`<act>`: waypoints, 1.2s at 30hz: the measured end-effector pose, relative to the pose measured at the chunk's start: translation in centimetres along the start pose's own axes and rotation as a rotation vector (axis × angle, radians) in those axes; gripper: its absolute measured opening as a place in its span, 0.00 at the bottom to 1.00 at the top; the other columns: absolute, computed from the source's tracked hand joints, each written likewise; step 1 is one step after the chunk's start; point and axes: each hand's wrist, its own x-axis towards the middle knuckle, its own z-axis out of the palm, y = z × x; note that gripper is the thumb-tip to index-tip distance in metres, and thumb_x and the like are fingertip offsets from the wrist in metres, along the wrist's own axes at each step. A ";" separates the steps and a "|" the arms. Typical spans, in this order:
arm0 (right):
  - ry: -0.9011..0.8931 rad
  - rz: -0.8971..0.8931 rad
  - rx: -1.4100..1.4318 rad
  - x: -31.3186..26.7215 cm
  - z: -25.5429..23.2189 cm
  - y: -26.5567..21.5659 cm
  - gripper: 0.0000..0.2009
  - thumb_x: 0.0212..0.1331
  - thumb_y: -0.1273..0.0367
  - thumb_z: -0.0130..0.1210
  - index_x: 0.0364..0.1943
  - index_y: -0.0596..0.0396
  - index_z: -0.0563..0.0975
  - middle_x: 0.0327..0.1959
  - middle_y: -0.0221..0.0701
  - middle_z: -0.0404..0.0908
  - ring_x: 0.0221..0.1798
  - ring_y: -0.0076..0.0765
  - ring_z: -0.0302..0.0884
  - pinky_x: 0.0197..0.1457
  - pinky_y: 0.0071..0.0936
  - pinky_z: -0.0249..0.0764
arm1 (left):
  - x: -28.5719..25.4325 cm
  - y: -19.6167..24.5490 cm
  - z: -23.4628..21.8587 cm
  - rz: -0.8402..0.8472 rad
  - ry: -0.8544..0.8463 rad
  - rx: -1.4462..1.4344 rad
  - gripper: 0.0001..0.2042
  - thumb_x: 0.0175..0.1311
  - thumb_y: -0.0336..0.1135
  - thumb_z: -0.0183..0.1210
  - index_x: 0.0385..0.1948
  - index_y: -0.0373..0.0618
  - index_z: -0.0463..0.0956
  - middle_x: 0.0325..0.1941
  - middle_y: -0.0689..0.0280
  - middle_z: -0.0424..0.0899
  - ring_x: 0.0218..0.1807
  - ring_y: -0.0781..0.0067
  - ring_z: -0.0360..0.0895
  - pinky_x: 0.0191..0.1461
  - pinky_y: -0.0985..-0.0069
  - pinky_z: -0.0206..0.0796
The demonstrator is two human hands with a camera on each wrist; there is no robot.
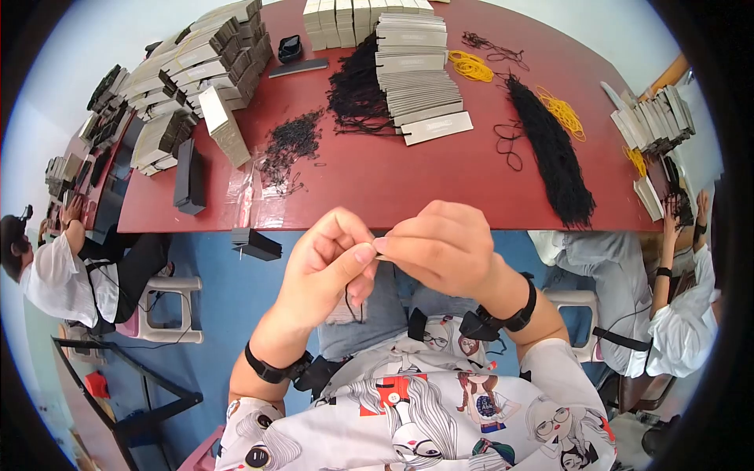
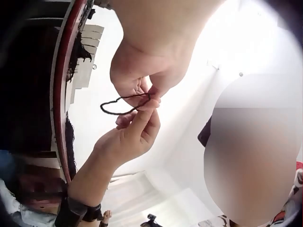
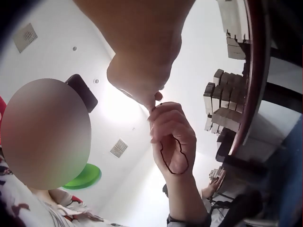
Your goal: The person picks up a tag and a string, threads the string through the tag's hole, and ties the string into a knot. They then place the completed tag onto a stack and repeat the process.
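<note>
In front of the table edge my left hand (image 1: pixel 322 271) and right hand (image 1: pixel 444 247) meet at their fingertips. Between thumb and forefinger, each pinches a thin black cord (image 1: pixel 348 304). A loop of that cord (image 2: pixel 118 114) hangs from the fingertips in the left wrist view. From the right wrist, the loop (image 3: pixel 175 173) shows across the left palm. A tiny dark piece lies at the pinch, mostly hidden by the fingers. On the table beyond the hands lie a heap of small black pieces (image 1: pixel 290 149) and a bundle of black cords (image 1: pixel 550 153).
A fanned row of pale cards (image 1: pixel 424 86) with black strings lies across the red table (image 1: pixel 377 188). Tall card stacks (image 1: pixel 204 63) stand at the left, near a black box (image 1: pixel 188 177). Yellow bands (image 1: pixel 471 66) lie farther back. People sit at both sides.
</note>
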 end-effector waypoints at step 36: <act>-0.013 0.917 0.929 0.8 0.8 -2.7 0.05 0.60 0.71 0.52 0.35 0.58 0.72 0.29 0.23 0.71 0.28 0.12 0.65 0.29 0.13 0.64 | -1.4 1.8 1.2 0.085 0.197 0.444 0.05 0.65 0.30 0.52 0.37 0.39 0.71 0.29 0.78 0.67 0.29 0.91 0.58 0.30 0.90 0.50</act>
